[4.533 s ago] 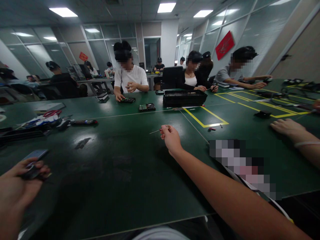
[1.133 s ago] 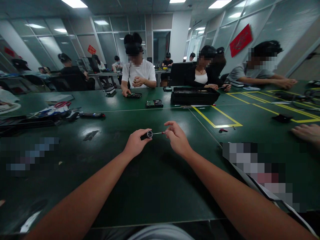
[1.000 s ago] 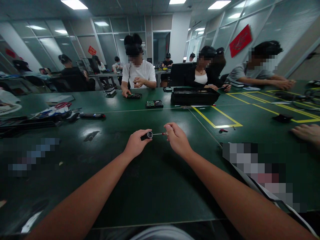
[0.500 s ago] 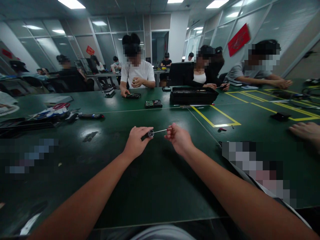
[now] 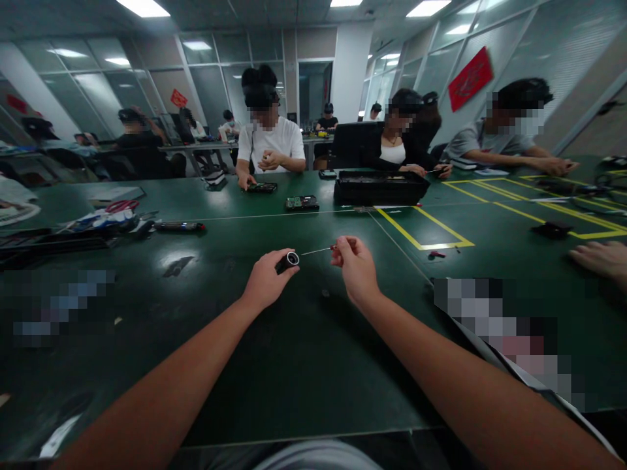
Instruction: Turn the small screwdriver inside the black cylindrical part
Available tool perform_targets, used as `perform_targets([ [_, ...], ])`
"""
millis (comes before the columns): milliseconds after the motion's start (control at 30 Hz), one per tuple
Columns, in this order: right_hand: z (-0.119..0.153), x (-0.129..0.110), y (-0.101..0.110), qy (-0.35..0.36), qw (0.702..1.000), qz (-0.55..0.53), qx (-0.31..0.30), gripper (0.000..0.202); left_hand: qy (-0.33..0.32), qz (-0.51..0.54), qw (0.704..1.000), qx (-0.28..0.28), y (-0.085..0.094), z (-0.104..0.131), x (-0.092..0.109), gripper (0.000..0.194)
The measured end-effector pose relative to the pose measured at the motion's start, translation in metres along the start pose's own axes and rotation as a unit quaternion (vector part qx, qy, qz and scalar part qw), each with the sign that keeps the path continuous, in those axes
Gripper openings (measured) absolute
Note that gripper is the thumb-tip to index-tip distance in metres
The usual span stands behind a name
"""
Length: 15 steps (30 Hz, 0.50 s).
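My left hand (image 5: 265,277) is closed around a short black cylinder (image 5: 289,260) with a pale ring at its round end, which faces toward the right. What kind of cylinder it is I cannot tell. In my right hand (image 5: 357,264) is a thin screwdriver (image 5: 317,251), pinched by its reddish handle. Its slender metal shaft points left at the cylinder, with the tip just short of the ringed end. Both hands are held over the green table (image 5: 304,378), a little apart from each other.
Beyond my hands lie a circuit-board device (image 5: 302,202) and a long black tray (image 5: 381,188). Tools and cables (image 5: 110,219) are heaped at the left. Yellow tape (image 5: 445,247) marks the right side. A co-worker's hand (image 5: 600,261) rests at the right edge; several people sit across.
The screwdriver's tip has drawn back from the cylinder's end as my right hand moved slightly right. The cylinder has turned in my left hand, showing more of its ringed end and side.
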State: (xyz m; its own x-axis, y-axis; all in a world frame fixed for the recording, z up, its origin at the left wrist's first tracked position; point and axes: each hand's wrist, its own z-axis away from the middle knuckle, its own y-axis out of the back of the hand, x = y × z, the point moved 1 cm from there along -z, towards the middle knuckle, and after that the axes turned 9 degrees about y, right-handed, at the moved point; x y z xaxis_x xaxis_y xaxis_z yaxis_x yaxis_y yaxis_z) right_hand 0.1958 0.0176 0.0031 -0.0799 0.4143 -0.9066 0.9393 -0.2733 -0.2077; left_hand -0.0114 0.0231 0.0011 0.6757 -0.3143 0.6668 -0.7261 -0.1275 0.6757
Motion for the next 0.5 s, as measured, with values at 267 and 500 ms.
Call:
perform_targets([
  [267,-0.005,0.0,0.003,0.007,1.0,0.006,0.001,0.032,-0.016,0.039,0.999,-0.023,-0.002,0.006,0.009,0.042],
  [500,-0.012,0.024,0.007,-0.126,0.989,-0.042,0.067,0.035,-0.033,-0.037,0.993,-0.107,-0.003,0.024,0.045,0.019],
])
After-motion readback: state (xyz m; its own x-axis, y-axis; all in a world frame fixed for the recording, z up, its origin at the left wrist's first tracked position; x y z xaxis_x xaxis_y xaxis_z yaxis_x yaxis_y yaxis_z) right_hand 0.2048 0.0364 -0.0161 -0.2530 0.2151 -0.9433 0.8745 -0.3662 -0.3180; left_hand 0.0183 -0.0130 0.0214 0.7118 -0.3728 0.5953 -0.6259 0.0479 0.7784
